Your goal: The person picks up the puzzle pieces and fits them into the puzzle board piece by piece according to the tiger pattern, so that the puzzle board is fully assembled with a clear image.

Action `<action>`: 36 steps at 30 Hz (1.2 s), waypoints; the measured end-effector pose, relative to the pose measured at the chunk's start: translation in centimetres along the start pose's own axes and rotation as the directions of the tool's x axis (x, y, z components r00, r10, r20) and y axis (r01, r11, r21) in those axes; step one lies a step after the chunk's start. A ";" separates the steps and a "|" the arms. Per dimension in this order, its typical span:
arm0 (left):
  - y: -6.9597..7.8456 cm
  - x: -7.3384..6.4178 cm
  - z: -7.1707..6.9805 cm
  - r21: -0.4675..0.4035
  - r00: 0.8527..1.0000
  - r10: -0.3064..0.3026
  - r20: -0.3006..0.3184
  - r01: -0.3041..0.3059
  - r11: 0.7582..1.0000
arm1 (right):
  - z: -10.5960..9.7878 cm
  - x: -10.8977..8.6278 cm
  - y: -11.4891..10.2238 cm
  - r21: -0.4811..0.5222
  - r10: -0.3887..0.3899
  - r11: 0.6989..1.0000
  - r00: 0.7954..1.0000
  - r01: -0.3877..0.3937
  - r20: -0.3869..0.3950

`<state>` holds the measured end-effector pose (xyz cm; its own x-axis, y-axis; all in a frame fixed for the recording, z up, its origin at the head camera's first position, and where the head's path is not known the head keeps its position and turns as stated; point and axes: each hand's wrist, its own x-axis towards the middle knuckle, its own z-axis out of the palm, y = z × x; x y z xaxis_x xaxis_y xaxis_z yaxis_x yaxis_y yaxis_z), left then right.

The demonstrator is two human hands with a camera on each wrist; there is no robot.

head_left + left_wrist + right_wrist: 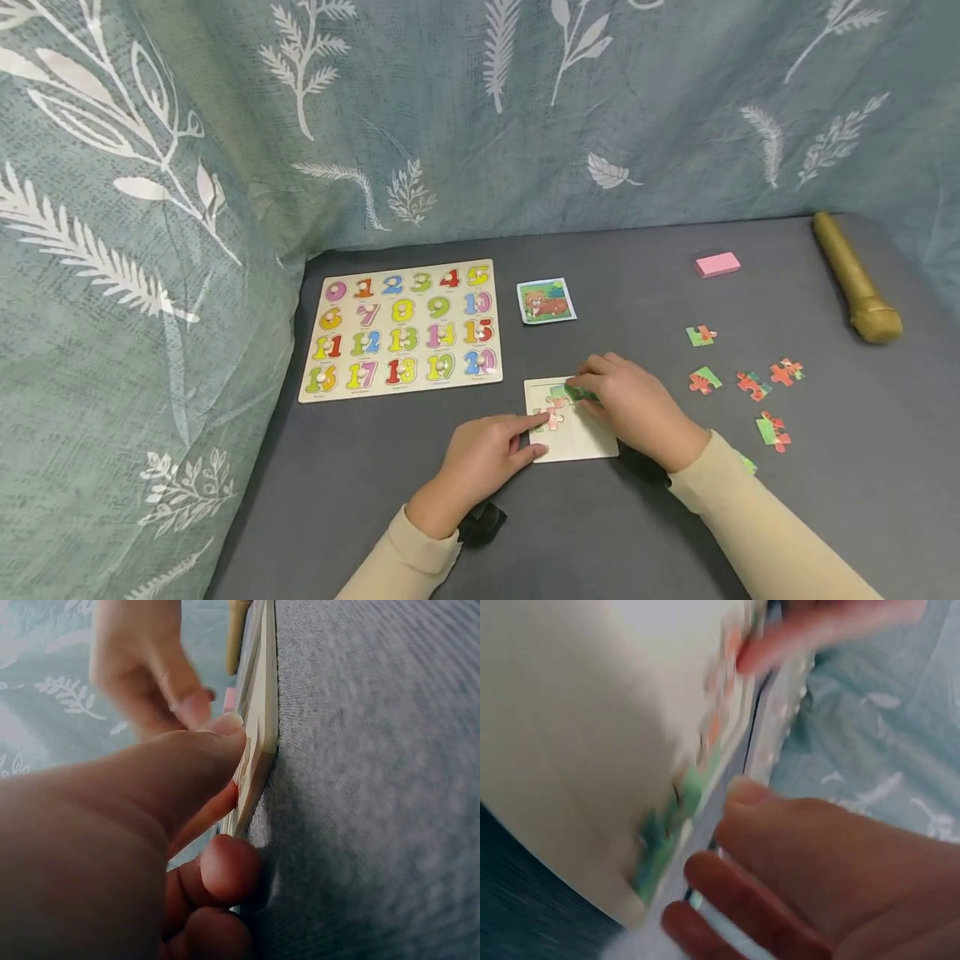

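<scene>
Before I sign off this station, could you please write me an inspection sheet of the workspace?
Surface: dark grey tabletop.
Job's things: pale puzzle board, partly filled; loose puzzle pieces to its right, one partly hidden by the right sleeve.
Clutter: number board, picture card, pink block, gold stick; black item by the left wrist, unclear.
Hands: left hand touches a placed piece with its index finger; right hand is over the board's far side.
Cables: nothing seen.
Surroundings: blue-green leaf-print cloth behind and left.

Smooth, matt wooden puzzle board (pixel 583 440)
</scene>
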<state>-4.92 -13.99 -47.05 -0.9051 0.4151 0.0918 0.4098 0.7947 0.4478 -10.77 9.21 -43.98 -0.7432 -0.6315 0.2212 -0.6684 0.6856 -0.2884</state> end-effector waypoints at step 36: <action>0.0 0.3 -0.1 -0.030 1.000 -0.008 -0.006 0.008 1.000 | -4.0 -8.0 8.9 0.167 0.477 0.873 0.874 -0.459 -0.093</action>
<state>-5.18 -13.86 -46.93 -0.9092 0.4057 0.0936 0.3989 0.7846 0.4747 -10.91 21.79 -44.54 -0.9711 -0.1911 0.1427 -0.2376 0.8275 -0.5087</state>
